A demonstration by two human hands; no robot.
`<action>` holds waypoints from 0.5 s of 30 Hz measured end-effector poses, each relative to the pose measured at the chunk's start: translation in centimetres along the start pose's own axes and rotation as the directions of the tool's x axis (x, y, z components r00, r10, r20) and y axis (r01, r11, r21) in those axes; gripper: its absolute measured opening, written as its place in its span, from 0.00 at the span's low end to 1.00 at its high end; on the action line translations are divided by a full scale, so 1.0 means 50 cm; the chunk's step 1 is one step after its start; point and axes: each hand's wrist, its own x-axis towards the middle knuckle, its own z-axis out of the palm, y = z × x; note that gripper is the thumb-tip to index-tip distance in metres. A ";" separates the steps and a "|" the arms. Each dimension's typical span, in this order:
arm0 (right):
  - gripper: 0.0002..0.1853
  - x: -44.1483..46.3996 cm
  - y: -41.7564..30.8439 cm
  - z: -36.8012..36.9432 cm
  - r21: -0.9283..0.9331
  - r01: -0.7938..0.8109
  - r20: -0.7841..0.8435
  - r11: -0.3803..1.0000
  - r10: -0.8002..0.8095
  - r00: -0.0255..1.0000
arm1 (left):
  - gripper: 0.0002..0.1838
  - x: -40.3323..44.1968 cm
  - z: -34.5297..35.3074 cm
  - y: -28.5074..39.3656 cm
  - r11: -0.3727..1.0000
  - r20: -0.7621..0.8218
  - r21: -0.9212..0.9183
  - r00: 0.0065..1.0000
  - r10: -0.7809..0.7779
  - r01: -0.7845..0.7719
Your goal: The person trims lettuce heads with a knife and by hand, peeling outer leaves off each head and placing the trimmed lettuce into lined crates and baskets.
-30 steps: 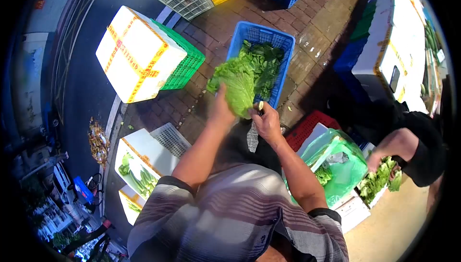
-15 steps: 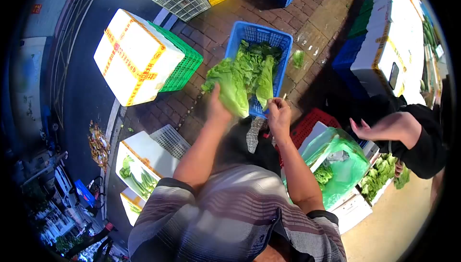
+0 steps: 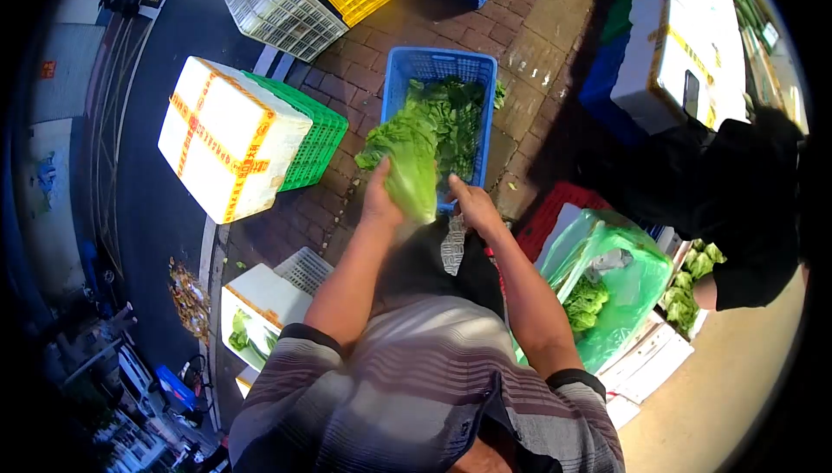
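A leafy green lettuce head is gripped in my left hand, its pale stem end pointing down toward me. Just right of the stem is my right hand, thumb and index finger extended; its other fingers are curled, and whether they hold something is hidden. Beyond both hands stands a blue crate with loose green leaves inside. The lettuce overlaps the crate's near left part.
A white foam box leans on a green crate at left. Green plastic covers lettuce at lower right, near a red crate. A person in black is at right, beside stacked white boxes.
The leaf at my right hand has left it, and that hand's fingers have spread. My left hand still holds the lettuce. The view has shifted, and the person in black has leaned further in.
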 end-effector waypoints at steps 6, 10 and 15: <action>0.41 -0.061 0.025 -0.004 0.235 0.007 -0.064 0.972 0.008 0.998 | 0.28 0.025 -0.009 -0.015 0.988 -0.187 0.153 0.982 0.029 0.000; 0.34 -0.123 0.052 -0.035 0.474 0.065 -0.131 0.878 -0.004 0.991 | 0.26 0.053 0.013 -0.078 0.976 -0.211 0.185 0.975 -0.076 0.116; 0.37 -0.261 -0.015 -0.091 0.181 -0.025 -0.252 0.983 0.071 0.965 | 0.23 0.096 0.003 -0.209 0.909 -0.164 0.260 0.942 -0.293 0.327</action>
